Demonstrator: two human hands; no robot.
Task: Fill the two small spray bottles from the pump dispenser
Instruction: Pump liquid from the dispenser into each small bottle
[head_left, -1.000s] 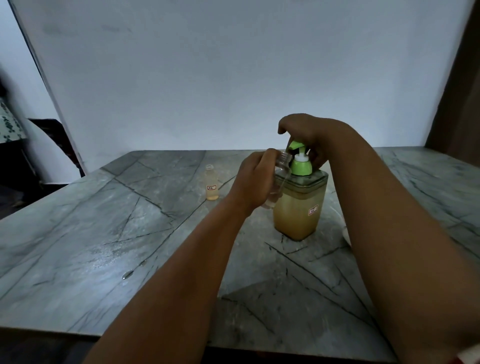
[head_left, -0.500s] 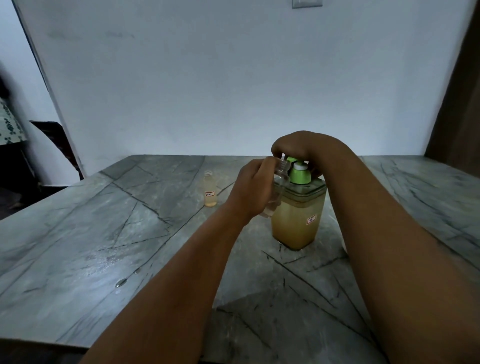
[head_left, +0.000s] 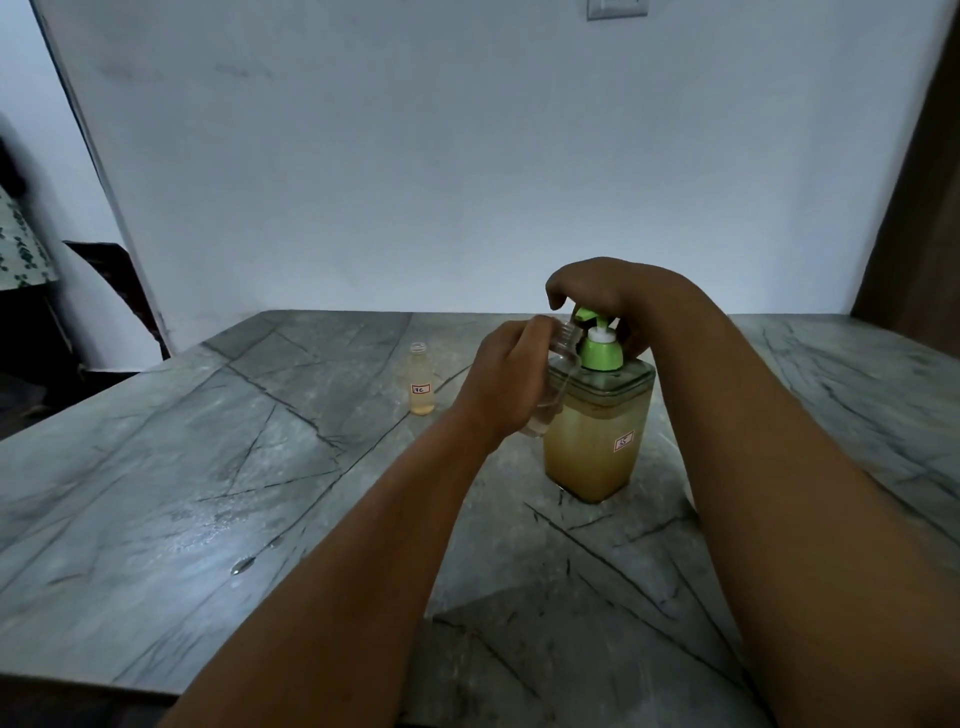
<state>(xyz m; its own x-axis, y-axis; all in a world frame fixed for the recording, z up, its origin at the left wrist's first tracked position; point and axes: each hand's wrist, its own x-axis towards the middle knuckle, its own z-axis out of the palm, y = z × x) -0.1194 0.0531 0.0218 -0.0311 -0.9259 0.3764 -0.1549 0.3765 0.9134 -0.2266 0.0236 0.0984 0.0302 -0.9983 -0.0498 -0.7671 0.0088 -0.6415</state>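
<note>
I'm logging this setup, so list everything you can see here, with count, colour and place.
Dispenser: one, clear with yellowish liquid and green pump, centre-right on table.
Held bottle: one, clear, tilted with its mouth at the pump spout.
Standing bottle: one, clear with yellowish liquid, uncapped, left of dispenser.
Table: one, grey marble.
Wall: white, behind table.
Wall plate: one, pale, top edge.
Left hand: grips held bottle.
Right hand: over pump head, fingers curled.

A plain home room: grey veined stone table (head_left: 218, 467), bare white painted wall (head_left: 415, 156), white wall switch plate (head_left: 617, 8).
</note>
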